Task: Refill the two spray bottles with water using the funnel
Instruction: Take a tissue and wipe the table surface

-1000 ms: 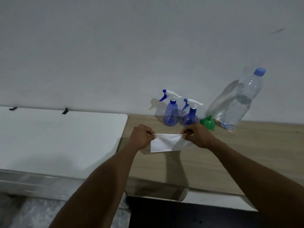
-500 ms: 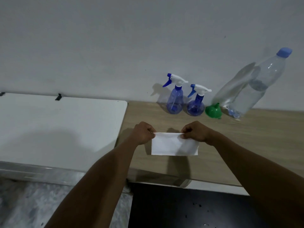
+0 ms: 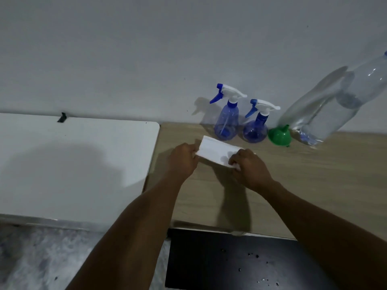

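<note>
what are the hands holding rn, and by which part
A folded white sheet, paper or tissue, held by its two short ends: the left hand pinches the left end, and the right hand grips the right end.

The clear water bottle [image 3: 335,105] runs off the right edge, its cap almost wholly out of view. The right grip [image 3: 249,168] covers the near right corner of the white sheet [image 3: 215,151], and the fingertips of the left grip [image 3: 183,159] do not show, tucked at the sheet's left end. How much liquid the two spray bottles [image 3: 227,122] hold cannot be told through the blue plastic.
</note>
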A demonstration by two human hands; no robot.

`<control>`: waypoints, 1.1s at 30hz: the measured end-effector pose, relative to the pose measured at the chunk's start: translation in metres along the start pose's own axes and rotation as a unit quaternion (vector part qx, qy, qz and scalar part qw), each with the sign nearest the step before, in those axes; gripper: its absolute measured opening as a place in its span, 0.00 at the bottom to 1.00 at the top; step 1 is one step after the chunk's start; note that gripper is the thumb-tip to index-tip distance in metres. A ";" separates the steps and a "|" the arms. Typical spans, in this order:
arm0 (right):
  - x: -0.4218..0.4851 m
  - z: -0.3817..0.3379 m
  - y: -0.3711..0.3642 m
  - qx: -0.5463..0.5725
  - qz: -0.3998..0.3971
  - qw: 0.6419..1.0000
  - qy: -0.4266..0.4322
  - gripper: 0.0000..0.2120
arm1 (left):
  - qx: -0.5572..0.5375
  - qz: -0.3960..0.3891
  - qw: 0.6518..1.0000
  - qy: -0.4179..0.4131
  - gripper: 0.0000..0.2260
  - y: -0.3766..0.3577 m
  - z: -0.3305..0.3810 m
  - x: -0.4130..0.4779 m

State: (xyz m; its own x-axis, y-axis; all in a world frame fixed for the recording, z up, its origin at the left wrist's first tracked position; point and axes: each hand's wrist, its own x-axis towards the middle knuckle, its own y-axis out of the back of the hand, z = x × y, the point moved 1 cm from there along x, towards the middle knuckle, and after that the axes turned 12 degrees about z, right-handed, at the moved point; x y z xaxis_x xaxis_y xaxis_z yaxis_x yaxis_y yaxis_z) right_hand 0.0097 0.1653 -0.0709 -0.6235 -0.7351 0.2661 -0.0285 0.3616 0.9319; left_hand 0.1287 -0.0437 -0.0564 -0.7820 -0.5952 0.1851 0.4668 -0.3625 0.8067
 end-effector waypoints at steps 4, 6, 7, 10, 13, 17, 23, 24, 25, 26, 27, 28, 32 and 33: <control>-0.022 -0.001 -0.026 -0.016 -0.014 1.000 0.006 0.22 | 0.090 -0.049 0.994 -0.046 0.23 -0.024 -0.024 -0.023; -0.017 -0.005 -0.029 -0.029 0.003 0.998 0.050 0.24 | 0.101 -0.037 0.992 -0.065 0.25 -0.033 -0.030 -0.034; -0.011 -0.007 -0.031 -0.027 0.003 0.997 0.076 0.25 | 0.103 -0.025 0.991 -0.077 0.25 -0.037 -0.034 -0.039; 0.009 -0.014 -0.046 -0.013 -0.059 0.990 0.130 0.26 | 0.088 -0.009 0.992 -0.089 0.27 -0.049 -0.042 -0.051; 0.016 -0.017 -0.074 -0.017 -0.099 0.982 0.161 0.27 | 0.094 -0.022 0.992 -0.084 0.28 -0.058 -0.049 -0.056; 0.026 -0.012 -0.084 -0.022 -0.099 0.979 0.176 0.29 | 0.101 -0.025 0.990 -0.091 0.28 -0.062 -0.055 -0.056; 0.024 -0.003 -0.082 0.005 -0.081 0.988 0.132 0.33 | 0.093 -0.031 0.992 -0.075 0.30 -0.063 -0.052 -0.055; 0.023 0.002 -0.080 0.010 -0.085 0.990 0.116 0.34 | 0.094 -0.027 0.993 -0.072 0.29 -0.062 -0.050 -0.055; 0.022 0.008 -0.076 0.013 -0.090 0.991 0.100 0.36 | 0.095 -0.023 0.993 -0.071 0.28 -0.062 -0.048 -0.055; 0.021 0.015 -0.072 0.015 -0.091 0.992 0.086 0.37 | 0.095 -0.016 0.993 -0.071 0.27 -0.061 -0.045 -0.055; 0.019 0.023 -0.069 0.015 -0.090 0.993 0.074 0.38 | 0.092 -0.007 0.993 -0.073 0.26 -0.061 -0.041 -0.055; 0.015 0.031 -0.065 0.013 -0.089 0.994 0.064 0.38 | 0.089 0.001 0.993 -0.078 0.25 -0.061 -0.037 -0.057; -0.005 0.063 -0.049 -0.002 -0.074 0.997 0.028 0.37 | 0.077 0.018 0.991 -0.111 0.21 -0.063 -0.014 -0.062; -0.012 0.071 -0.045 -0.009 -0.062 0.998 0.016 0.37 | 0.073 0.024 0.990 -0.114 0.20 -0.064 -0.006 -0.063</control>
State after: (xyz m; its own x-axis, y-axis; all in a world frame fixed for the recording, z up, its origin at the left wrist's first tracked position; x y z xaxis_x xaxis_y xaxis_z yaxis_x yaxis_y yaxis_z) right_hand -0.0373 0.1985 -0.1332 -0.5912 -0.7915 0.1551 -0.0907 0.2563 0.9623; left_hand 0.1513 0.0125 -0.1231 -0.8409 -0.4255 0.3345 0.4544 -0.2193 0.8634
